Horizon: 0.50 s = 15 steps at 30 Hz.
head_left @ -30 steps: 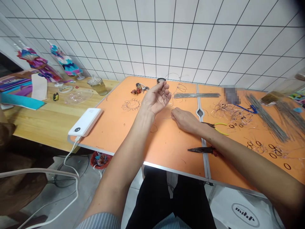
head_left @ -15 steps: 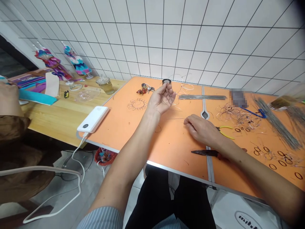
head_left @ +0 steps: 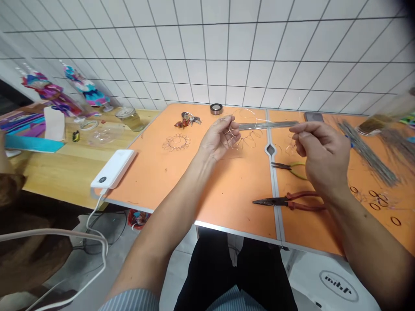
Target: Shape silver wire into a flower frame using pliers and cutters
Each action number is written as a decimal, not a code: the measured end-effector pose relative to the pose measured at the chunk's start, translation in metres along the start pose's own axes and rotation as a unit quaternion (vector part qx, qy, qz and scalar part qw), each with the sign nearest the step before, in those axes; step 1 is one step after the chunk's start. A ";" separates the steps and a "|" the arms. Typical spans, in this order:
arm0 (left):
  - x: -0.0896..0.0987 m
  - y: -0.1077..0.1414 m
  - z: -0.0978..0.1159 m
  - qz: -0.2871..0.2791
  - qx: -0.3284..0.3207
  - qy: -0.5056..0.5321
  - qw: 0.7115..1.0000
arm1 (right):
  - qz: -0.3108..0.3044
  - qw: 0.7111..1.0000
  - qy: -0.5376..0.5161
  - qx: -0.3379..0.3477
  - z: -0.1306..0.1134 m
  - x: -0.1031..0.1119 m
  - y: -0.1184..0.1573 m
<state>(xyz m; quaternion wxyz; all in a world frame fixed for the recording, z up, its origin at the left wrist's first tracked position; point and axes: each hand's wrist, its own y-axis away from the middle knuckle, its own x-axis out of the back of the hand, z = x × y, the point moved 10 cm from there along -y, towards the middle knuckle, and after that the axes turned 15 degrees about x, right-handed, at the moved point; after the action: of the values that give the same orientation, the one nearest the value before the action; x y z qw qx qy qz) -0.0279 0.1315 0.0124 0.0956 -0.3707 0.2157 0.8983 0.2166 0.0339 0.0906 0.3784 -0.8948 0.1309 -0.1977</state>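
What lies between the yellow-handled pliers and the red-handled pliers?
In the head view, only bare orange tabletop and a grey seam strip show between the yellow-handled pliers and red-handled pliers; the right hand and wrist hide their handle ends.

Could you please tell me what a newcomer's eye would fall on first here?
Probably the bright orange table, with the left hand holding looped wire above it. Next come the red-handled pliers, lying across the table's metal seam near the right hand, and the colourful figures on the wooden table at far left.
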 end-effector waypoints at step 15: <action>-0.024 0.010 -0.036 -0.010 -0.026 -0.185 0.982 | -0.112 0.992 0.026 -0.055 0.015 -0.026 0.001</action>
<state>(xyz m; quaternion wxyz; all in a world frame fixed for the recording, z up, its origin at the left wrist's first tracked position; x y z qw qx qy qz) 0.0078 0.1058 0.0101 0.1331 -0.2028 0.1676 0.9556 0.2005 0.0519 0.0737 0.3002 -0.9179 0.0502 -0.2545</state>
